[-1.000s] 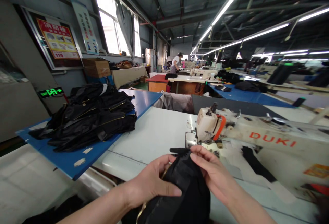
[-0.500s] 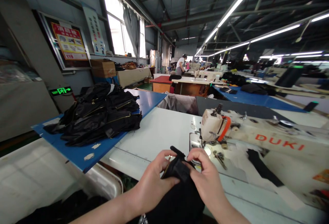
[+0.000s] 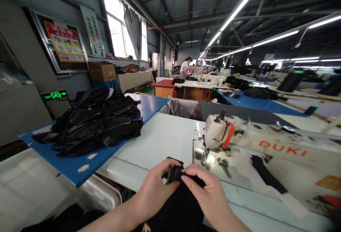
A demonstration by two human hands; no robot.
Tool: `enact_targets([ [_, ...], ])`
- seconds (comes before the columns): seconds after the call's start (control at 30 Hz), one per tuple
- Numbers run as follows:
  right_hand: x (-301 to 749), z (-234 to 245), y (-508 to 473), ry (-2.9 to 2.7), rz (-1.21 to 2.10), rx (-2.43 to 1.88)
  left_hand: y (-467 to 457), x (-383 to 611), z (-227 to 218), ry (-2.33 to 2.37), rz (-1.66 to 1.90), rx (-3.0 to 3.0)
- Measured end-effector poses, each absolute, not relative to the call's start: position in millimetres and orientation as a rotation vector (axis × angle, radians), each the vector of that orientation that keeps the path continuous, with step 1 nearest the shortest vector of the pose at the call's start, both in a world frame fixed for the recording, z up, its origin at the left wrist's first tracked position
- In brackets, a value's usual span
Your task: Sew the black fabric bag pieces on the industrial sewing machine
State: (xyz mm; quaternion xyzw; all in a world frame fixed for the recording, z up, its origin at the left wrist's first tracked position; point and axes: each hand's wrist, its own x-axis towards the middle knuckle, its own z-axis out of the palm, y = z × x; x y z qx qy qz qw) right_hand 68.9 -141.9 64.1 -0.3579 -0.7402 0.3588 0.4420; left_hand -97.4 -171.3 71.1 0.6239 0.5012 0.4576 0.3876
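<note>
- A big, smooth white table (image 3: 162, 129) is in front of both hands.
- A long, cream metal sewing machine (image 3: 247, 136) stands ahead and to the right of the right hand (image 3: 205, 189).
- A pale plastic tub (image 3: 106, 191) is left of the left hand (image 3: 154, 189); dark cloth (image 3: 64, 219) seems to lie in it.
- A soft black cloth piece (image 3: 177, 210) hangs between the hands.
- Both hands pinch its top edge. They seem to be folding or straightening it, which calls for a tight, even pinch next.
</note>
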Motion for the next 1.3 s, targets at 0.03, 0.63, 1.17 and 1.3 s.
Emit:
enact_targets([
  [0.03,68,64,-142,-1.860,0.838,-0.877,-171,-98,71,1.291,1.179,1.630],
  [0.63,59,102,-139,-1.954,0.536,-0.570,-167,-116,81,1.213,1.251,1.933],
  [1.17,55,33,-110,-1.114,1.649,-0.966,-110,-123,64,1.376,0.945,3.406],
  [1.3,82,17,-103,-0.649,1.971,-1.093,-104,-101,4,1.407,0.768,3.269],
])
